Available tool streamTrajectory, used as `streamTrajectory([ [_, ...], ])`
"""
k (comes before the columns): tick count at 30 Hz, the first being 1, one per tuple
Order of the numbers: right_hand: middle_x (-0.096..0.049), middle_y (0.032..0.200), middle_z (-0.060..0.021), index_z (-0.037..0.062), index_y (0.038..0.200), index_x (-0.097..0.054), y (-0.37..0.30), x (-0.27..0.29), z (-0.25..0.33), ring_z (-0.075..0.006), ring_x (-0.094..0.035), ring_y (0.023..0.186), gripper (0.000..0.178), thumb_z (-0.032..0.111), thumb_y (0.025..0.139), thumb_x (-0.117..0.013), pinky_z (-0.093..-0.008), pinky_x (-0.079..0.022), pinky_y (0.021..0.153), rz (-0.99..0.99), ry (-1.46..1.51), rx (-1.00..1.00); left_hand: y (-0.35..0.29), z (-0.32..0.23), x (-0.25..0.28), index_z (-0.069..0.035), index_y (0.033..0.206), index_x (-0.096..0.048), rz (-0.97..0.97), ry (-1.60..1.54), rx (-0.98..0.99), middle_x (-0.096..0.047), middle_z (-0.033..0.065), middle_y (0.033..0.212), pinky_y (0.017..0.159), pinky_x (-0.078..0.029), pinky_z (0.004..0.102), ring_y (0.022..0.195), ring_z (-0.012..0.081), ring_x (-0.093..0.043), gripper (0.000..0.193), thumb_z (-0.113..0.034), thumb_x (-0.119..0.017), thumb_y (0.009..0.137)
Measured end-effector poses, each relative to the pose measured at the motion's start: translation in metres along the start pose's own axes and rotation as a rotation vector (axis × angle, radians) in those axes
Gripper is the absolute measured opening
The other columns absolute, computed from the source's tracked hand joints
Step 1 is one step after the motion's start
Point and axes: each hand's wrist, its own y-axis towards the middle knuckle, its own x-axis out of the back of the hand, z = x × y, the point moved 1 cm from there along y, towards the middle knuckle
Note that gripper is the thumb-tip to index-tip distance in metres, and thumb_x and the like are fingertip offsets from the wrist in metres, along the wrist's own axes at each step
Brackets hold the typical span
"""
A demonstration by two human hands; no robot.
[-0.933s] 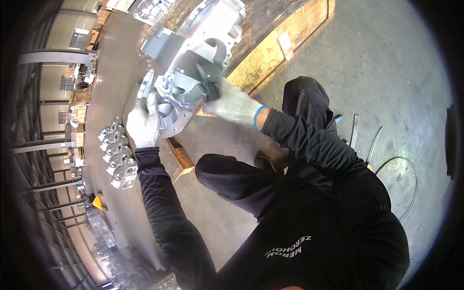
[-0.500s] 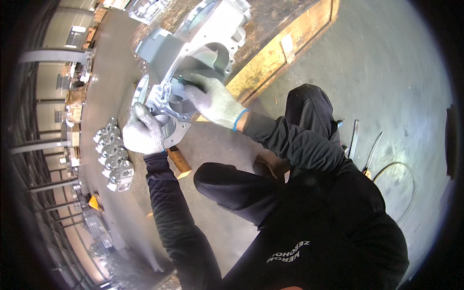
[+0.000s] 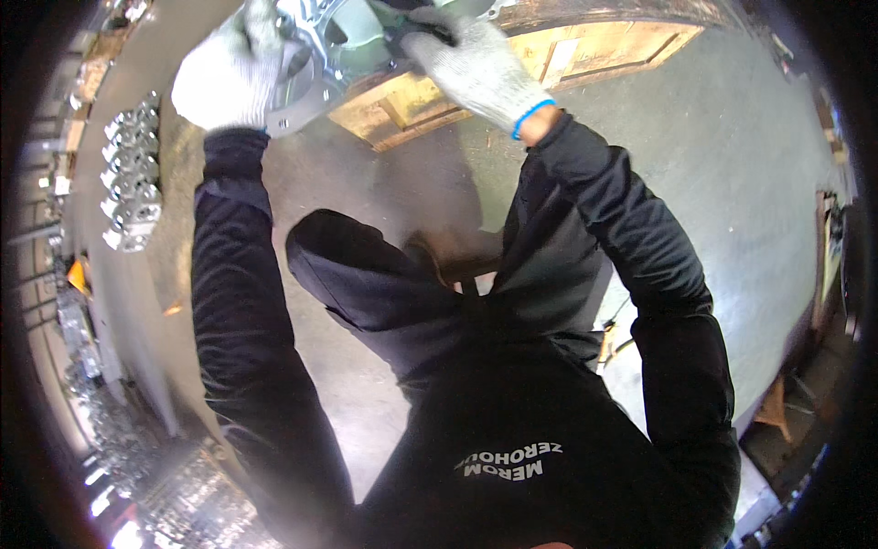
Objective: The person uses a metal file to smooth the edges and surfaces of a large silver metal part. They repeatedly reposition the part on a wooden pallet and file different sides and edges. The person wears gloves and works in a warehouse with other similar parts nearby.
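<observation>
A silvery metal casting (image 3: 352, 32) with large round openings sits at the upper edge of the head view, partly cut off by it. My left hand (image 3: 229, 78), in a whitish knit glove, is closed on the casting's left side, by a flange with a hole. On the casting's right side, my right hand (image 3: 480, 69), in a matching glove with a blue cuff, has its fingers bent at a dark patch. What those fingers grip is hidden, and they look a little blurred.
Under the casting stands a worn wooden crate (image 3: 604, 55). Several similar castings (image 3: 133, 174) are lined up on the floor at the left. My bent knees (image 3: 357, 265) are below the crate. Shelving and clutter (image 3: 828, 265) line the far right.
My view has shifted, so the casting and both hands now appear higher. My right hand has moved from inside the casting's opening to its right side. My left hand stays on the left side.
</observation>
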Motion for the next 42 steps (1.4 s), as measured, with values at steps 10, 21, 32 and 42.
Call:
streamTrajectory([
  [10, -0.073, 0.112, -0.0157, 0.0078, 0.121, -0.072, 0.043, 0.031, -0.001, -0.0321, -0.073, 0.091, 0.035, 0.026, 0.092, -0.065, -0.0411, -0.059, 0.081, 0.203, -1.007, 0.731, -0.033, 0.044, -0.059, -0.015, 0.135, -0.068, 0.587, 0.351, -0.111, -0.068, 0.0125, 0.132, 0.107, -0.047, 0.0494, 0.118, 0.0282, -0.065, 0.072, -0.067, -0.065, 0.086],
  [21, -0.072, 0.124, -0.0099, 0.0118, 0.124, -0.073, 0.04, 0.059, 0.01, -0.0254, -0.073, 0.091, 0.036, 0.02, 0.09, -0.067, -0.0362, -0.059, 0.078, 0.327, -1.179, 0.754, -0.025, 0.033, -0.062, -0.013, 0.136, -0.067, 0.505, 0.179, -0.107, -0.068, 0.0125, 0.132, 0.106, -0.048, 0.0482, 0.118, 0.0282, -0.065, 0.068, -0.063, -0.063, 0.088],
  [32, -0.069, 0.132, -0.0067, 0.0142, 0.129, -0.07, -0.015, 0.087, 0.038, -0.0292, -0.075, 0.091, 0.036, 0.012, 0.093, -0.066, -0.0344, -0.06, 0.077, 0.439, -1.107, 0.553, -0.036, 0.022, -0.049, -0.012, 0.136, -0.067, 0.359, 0.036, -0.079, -0.068, 0.0126, 0.132, 0.105, -0.048, 0.0471, 0.117, 0.0282, -0.065, 0.065, -0.059, -0.062, 0.091],
  [42, -0.07, 0.121, -0.0179, -0.0001, 0.158, -0.039, -0.08, 0.114, 0.039, -0.0153, -0.068, 0.079, 0.056, 0.017, 0.106, -0.05, -0.0244, -0.054, 0.059, 0.279, 0.019, -0.548, -0.041, 0.009, -0.033, -0.011, 0.136, -0.066, 0.262, -0.042, -0.061, -0.068, 0.0127, 0.132, 0.104, -0.049, 0.046, 0.116, 0.0283, -0.065, 0.062, -0.055, -0.06, 0.093],
])
